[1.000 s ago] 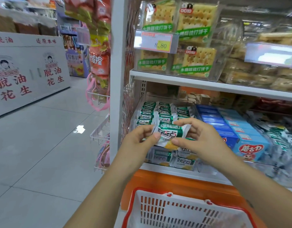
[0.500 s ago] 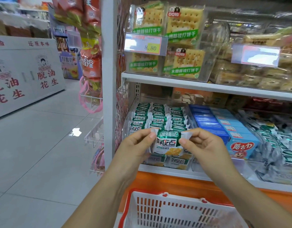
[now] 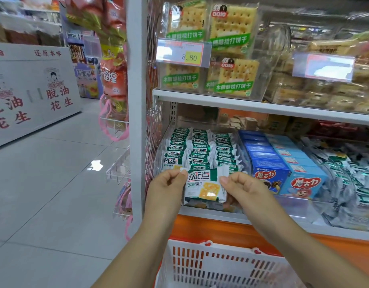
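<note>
Head: biscuit packet [image 3: 204,188] before packet-filled bin [image 3: 162,146]

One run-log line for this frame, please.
item: green-and-white biscuit packet, label facing camera | left hand: pinches its top-left corner | right hand: pinches its right edge | shopping basket: below hands

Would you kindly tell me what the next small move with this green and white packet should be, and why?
Probably lower the packet into the basket: the left hand and right hand pinch its two sides, holding it up in front of the shelf, and the basket stands open just below the hands.
</note>
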A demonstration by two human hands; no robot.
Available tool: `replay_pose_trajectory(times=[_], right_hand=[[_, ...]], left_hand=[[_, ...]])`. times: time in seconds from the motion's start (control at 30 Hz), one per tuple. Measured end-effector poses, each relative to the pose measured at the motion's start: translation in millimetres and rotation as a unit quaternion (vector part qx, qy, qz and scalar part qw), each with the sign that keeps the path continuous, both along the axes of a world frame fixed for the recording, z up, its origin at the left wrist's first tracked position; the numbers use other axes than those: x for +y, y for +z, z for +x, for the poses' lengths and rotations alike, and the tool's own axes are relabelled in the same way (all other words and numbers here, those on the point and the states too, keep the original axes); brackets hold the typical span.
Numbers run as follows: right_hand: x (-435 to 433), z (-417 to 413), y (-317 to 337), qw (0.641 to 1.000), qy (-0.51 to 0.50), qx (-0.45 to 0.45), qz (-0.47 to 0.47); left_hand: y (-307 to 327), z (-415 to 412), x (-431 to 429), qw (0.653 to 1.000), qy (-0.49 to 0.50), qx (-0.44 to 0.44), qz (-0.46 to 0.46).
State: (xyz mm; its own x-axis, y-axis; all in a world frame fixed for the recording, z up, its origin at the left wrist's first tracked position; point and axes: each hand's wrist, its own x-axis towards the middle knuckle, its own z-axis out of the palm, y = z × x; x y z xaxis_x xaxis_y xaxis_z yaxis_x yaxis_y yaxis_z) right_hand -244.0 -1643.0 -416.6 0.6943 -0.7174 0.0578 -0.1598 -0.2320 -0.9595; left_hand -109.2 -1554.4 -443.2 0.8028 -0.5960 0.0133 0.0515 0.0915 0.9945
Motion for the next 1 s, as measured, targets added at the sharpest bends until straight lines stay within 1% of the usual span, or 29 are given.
replay_pose_trajectory(times=[0.13, 0.23, 0.37, 0.43, 0.5, 0.57, 0.6, 0.67, 0.7, 0.73, 0.77, 0.8, 0.9, 0.97, 1.0], right_hand=[[-4, 2, -2, 0.999, -0.013, -0.004, 0.042], [-5, 3, -2, 0.994, -0.007, -0.013, 0.108], [-6, 4, -1, 0.962, 0.006, -0.090, 0.256], [-6, 4, 0, 0.950, 0.001, -0.098, 0.298], [-6, 4, 0, 0.944, -0.003, -0.100, 0.315], [-6, 3, 0, 0.949, -0.006, -0.094, 0.300], [-7, 1, 0, 0.961, -0.007, -0.079, 0.267], [-9, -2, 1, 0.990, -0.019, -0.013, 0.137], [-10, -3, 3, 0.997, -0.029, 0.015, 0.070], [-10, -5, 5, 0.999, -0.036, 0.027, 0.023], [-11, -5, 8, 0.999, -0.039, 0.027, -0.002], [-11, -6, 10, 0.999, -0.035, 0.024, -0.015], [-12, -7, 12, 0.998, -0.011, 0.032, -0.044], [-14, -9, 10, 0.998, -0.007, 0.031, -0.053], [-15, -10, 9, 0.999, -0.011, 0.020, -0.045]], left_hand=[[-1, 0, 1, 0.998, 0.000, -0.053, 0.039], [-1, 2, 1, 0.996, -0.015, -0.072, 0.059], [-2, 6, 0, 0.997, -0.054, -0.018, 0.053], [-1, 5, 1, 0.996, -0.073, 0.029, 0.038], [0, 4, 0, 0.992, -0.086, 0.090, 0.018], [-1, 5, 1, 0.991, -0.091, 0.089, 0.030], [-2, 7, 1, 0.993, -0.091, 0.063, 0.040], [-1, 9, 4, 0.994, -0.095, -0.016, 0.060], [2, 10, 6, 0.992, -0.092, -0.058, 0.063], [4, 10, 8, 0.990, -0.092, -0.084, 0.060], [6, 10, 9, 0.989, -0.099, -0.094, 0.058], [7, 10, 9, 0.989, -0.110, -0.089, 0.052], [9, 9, 9, 0.990, -0.135, -0.031, 0.037], [11, 7, 8, 0.991, -0.131, 0.015, 0.023], [10, 6, 8, 0.992, -0.121, 0.025, 0.016]])
